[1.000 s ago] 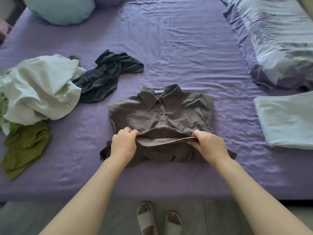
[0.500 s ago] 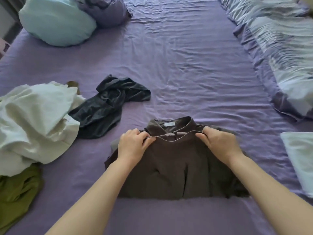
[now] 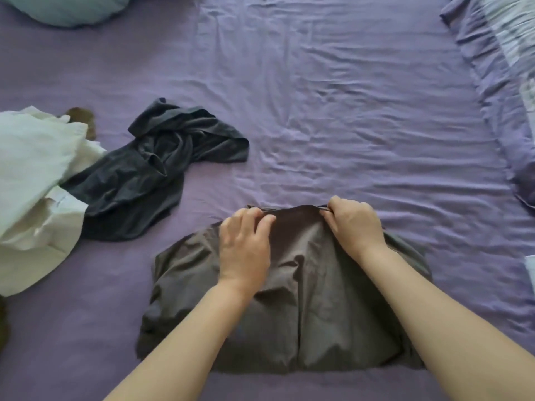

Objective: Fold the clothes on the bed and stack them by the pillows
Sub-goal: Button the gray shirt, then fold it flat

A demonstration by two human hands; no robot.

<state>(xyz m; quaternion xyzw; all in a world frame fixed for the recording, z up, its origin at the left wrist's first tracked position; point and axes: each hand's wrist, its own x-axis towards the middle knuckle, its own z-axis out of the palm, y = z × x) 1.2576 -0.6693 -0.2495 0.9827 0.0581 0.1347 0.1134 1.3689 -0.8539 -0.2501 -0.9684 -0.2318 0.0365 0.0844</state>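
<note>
Brown shirt (image 3: 289,299) lies on the purple sheet (image 3: 333,111) at the near edge of the bed, doubled over on itself, its top edge carried away from you. No collar shows from here.

Risks, as I judge them:
- The top layer bulges between your hands and creases run down its middle. If you let go now, air and slack likely stay trapped and the fold sets crooked.
- The far edge is gathered into a narrow ridge between the two grips, so the outer corners may lag behind and leave a lopsided packet.
- The lower left corner of the shirt looks rumpled; lifting the packet to the stack without squaring it could let it open out.
- The dark grey garment (image 3: 150,175) lies near your left side, apart from the shirt. A wide sweep with that arm could drag it in.
- The pale blue pillow (image 3: 66,10) is well apart at the far left corner (a long carry), so a loose fold may not survive the trip.

Hands:
- Your left hand (image 3: 246,244) lies over the shirt's upper left, thumb and fingertips pinching the far edge of the fabric, wrist low.
- Your right hand (image 3: 354,224) is knuckles-up, fingers curled tight on the same edge at its right end.
- Both forearms reach straight out over the shirt, roughly parallel.

Also waiting: white garment (image 3: 34,180) heaped at the left, overlapping the grey one.
</note>
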